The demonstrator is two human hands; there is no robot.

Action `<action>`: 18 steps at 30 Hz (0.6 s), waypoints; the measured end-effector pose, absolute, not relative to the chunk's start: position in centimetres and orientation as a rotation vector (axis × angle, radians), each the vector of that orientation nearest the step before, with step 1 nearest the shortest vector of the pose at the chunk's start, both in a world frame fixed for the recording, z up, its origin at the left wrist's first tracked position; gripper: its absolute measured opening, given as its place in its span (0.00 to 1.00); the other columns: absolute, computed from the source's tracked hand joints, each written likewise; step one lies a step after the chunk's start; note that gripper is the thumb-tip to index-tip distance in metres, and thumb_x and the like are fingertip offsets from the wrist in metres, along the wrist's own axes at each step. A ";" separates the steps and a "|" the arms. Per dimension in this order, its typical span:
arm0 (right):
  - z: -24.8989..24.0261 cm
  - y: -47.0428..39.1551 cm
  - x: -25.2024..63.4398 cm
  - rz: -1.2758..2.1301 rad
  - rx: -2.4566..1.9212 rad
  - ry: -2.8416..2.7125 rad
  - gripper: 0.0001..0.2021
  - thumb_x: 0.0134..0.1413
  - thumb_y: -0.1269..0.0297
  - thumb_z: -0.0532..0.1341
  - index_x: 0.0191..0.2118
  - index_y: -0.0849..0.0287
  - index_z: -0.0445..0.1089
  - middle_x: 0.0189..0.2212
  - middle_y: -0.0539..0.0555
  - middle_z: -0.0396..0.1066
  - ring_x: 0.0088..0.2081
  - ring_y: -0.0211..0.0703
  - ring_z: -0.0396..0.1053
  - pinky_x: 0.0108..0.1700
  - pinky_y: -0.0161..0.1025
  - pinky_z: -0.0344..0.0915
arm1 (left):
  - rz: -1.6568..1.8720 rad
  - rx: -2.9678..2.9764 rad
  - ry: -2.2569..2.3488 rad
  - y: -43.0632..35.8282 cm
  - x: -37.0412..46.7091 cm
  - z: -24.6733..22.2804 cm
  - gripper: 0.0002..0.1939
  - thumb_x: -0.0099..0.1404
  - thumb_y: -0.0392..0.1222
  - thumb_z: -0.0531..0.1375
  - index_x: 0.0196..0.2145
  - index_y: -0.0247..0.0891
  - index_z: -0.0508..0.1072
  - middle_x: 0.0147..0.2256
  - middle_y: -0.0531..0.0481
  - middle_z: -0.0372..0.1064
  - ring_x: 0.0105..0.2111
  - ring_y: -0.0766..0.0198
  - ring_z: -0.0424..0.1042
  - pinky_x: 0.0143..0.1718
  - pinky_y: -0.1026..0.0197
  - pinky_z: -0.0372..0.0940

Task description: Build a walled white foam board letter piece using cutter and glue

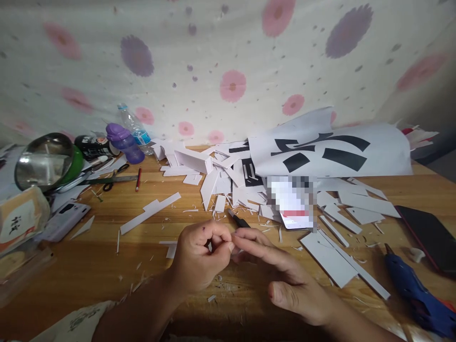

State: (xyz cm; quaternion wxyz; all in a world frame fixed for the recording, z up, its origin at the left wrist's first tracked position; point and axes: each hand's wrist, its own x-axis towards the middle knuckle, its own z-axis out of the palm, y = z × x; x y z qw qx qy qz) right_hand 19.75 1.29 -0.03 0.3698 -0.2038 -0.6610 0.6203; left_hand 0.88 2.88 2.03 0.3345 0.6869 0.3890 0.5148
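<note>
Above the near middle of the wooden table (199, 308), my left hand (201, 256) is closed in a pinch, thumb against forefinger. Whatever it may hold is hidden or too small to make out. My right hand (285, 266) has its fingers stretched forward and its thumb apart, with its fingertips at the left hand's pinch. Just beyond the hands lies a dark-handled craft knife (240, 220). A small white board piece (171, 250) is partly covered by the left hand. Tiny white scraps (211, 298) lie below the hands.
Cut white board pieces (210, 185) heap up behind. A lit phone (297, 204) lies near printed paper (331, 147). At right are a blue glue gun (409, 289) and dark phone (429, 237). Scissors (116, 176), a purple bottle (126, 145) and a bowl (42, 164) sit left.
</note>
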 end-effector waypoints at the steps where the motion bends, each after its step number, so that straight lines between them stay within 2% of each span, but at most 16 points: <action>1: 0.0 1.3 19.7 1.606 -0.530 -1.686 0.26 0.56 0.46 0.56 0.61 0.38 0.57 0.57 0.51 0.54 0.52 0.44 0.61 0.57 0.47 0.57 | 1.354 1.801 1.015 2.9 0.9 2.1 0.07 0.53 0.27 0.55 0.23 0.37 0.65 0.14 0.60 0.58 0.14 0.75 0.57 0.16 0.73 0.56; 8: -0.8 1.0 19.5 1.754 -0.511 -1.500 0.26 0.57 0.45 0.55 0.60 0.43 0.60 0.62 0.52 0.50 0.60 0.53 0.54 0.60 0.54 0.54 | 1.434 1.900 1.046 2.7 1.3 2.2 0.08 0.52 0.26 0.54 0.21 0.37 0.65 0.14 0.61 0.56 0.14 0.76 0.55 0.17 0.74 0.55; 12: -1.6 1.1 19.2 1.814 -0.429 -1.302 0.27 0.56 0.44 0.55 0.60 0.47 0.62 0.63 0.53 0.49 0.57 0.54 0.57 0.58 0.55 0.56 | 1.451 1.950 1.056 2.4 1.6 2.2 0.08 0.51 0.26 0.55 0.20 0.36 0.66 0.14 0.60 0.57 0.15 0.76 0.55 0.18 0.74 0.55; 18: -1.1 1.1 18.7 1.903 -0.370 -1.158 0.28 0.53 0.41 0.55 0.57 0.47 0.65 0.58 0.57 0.59 0.58 0.56 0.57 0.56 0.55 0.58 | 1.390 1.680 1.152 2.4 1.5 1.6 0.04 0.56 0.31 0.57 0.25 0.35 0.70 0.17 0.56 0.64 0.17 0.72 0.63 0.18 0.71 0.60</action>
